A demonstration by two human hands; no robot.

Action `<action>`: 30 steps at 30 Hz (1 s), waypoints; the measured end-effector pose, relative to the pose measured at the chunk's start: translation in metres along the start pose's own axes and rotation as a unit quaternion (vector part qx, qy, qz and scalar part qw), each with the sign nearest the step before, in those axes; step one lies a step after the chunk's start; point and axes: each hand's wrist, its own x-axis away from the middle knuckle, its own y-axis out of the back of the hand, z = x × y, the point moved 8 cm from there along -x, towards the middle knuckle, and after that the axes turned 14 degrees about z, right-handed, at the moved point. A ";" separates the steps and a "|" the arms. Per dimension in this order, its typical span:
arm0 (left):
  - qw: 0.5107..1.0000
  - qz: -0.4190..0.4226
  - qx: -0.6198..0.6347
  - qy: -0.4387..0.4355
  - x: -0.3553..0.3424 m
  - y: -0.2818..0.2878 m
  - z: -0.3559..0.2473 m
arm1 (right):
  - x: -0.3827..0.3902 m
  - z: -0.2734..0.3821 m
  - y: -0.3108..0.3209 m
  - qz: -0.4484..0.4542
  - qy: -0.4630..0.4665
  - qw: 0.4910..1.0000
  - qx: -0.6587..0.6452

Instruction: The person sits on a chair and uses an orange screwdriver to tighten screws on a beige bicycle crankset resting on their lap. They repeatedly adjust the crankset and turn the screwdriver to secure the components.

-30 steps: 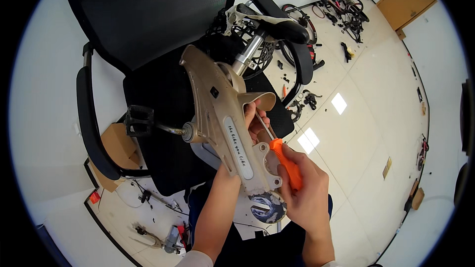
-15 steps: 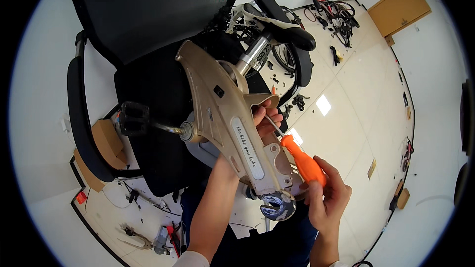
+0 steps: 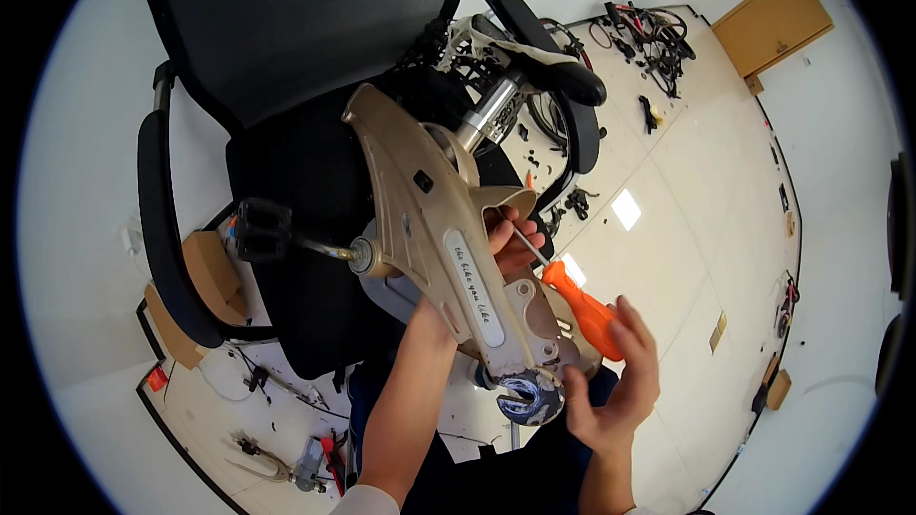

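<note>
A worn gold-beige bicycle frame [image 3: 410, 200] lies tilted across the seat of a black office chair, with a pedal and crank [image 3: 262, 229] on its left. My left forearm passes beneath the frame. My left hand [image 3: 506, 240] comes out beside a curved opening, its fingers closed around the screwdriver's thin metal shaft; the tip is hidden. The orange screwdriver handle [image 3: 589, 315] slants down to the right. Around the handle's end, my right hand [image 3: 615, 386] is open, thumb spread away and fingertips close to it. The frame's scuffed, slotted end [image 3: 530, 397] lies left of that thumb.
The office chair's backrest [image 3: 315, 29] rises behind the frame, with armrests on both sides. A bicycle saddle [image 3: 563, 72] sits at the seat post. Bike parts [image 3: 658, 48] lie on the tiled floor at the far right. Cardboard boxes [image 3: 210, 277] stand at left.
My right hand has loosened from the screwdriver handle, its thumb moving left and away from it. The screwdriver and my left hand stay almost in place.
</note>
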 end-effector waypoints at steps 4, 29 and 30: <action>1.000 0.006 0.021 -0.022 -0.006 -0.004 -0.002 | 0.014 -0.028 0.008 -0.028 -0.088 0.994 -0.060; 0.986 -0.080 0.097 -0.105 -0.003 0.043 0.014 | -0.016 -0.016 0.000 0.187 -0.021 0.980 -0.067; 0.991 -0.012 0.085 -0.099 -0.008 0.048 0.007 | -0.015 -0.022 -0.012 0.187 -0.017 0.979 -0.077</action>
